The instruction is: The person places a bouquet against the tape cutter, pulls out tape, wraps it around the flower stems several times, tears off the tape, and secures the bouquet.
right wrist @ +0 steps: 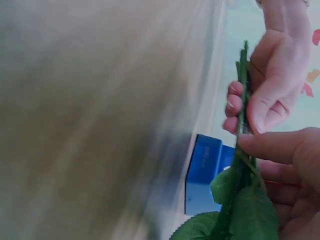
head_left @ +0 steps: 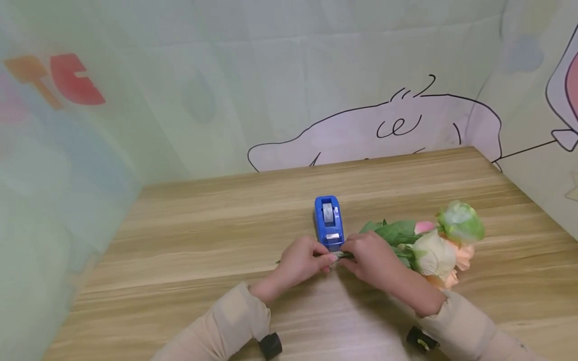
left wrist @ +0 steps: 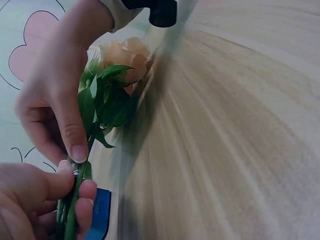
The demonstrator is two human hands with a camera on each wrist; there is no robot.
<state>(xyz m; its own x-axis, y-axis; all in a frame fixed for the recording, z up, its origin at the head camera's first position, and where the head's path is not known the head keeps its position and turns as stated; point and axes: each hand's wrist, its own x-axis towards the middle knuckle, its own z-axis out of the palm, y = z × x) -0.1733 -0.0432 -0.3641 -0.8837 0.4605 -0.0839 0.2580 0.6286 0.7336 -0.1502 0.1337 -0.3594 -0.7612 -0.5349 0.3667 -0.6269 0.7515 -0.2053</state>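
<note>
A bunch of flowers lies across both hands, its heads to the right: a white rose [head_left: 433,253], peach blooms [left wrist: 127,60] and a pale green one [head_left: 460,222]. My left hand [head_left: 300,260] grips the green stems [right wrist: 243,85] toward their cut ends, thumb on one side and curled fingers on the other. Just below the leaves [left wrist: 117,105], my right hand [head_left: 372,258] pinches the same stems between thumb and fingers. A shiny bit of clear tape [left wrist: 76,171] shows on the stems between the two hands. Right beyond the fingertips stands a blue tape dispenser [head_left: 321,233].
The wood-grain table [head_left: 203,225] extends on all sides of the hands. A pale curtain [head_left: 189,100] with cartoon drawings hangs along its back and left edges. Black wrist devices [head_left: 271,346] sit under both sleeves.
</note>
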